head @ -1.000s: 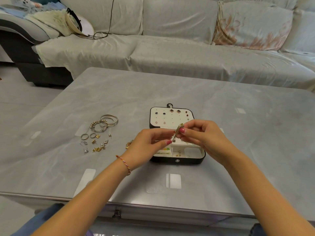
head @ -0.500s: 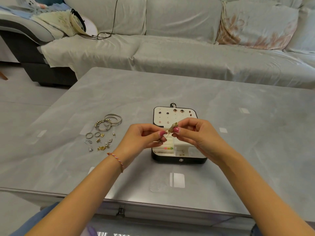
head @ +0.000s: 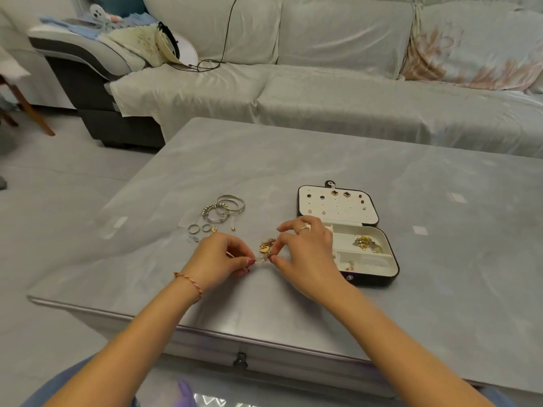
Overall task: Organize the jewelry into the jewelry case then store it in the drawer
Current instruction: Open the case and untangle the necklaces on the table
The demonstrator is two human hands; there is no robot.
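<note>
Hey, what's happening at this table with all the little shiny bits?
A person is sorting jewelry into a small case. Both the left hand and the right hand pinch a gold chain piece just above the grey table, beside the open jewelry case. Earrings are pinned in its lid, and a gold tangle lies in one compartment. Bangles and rings wait on the table to the left.

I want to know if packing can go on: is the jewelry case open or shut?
Open. The jewelry case lies with its lid folded back flat on the table, showing earrings pinned inside and the white compartments.
</note>
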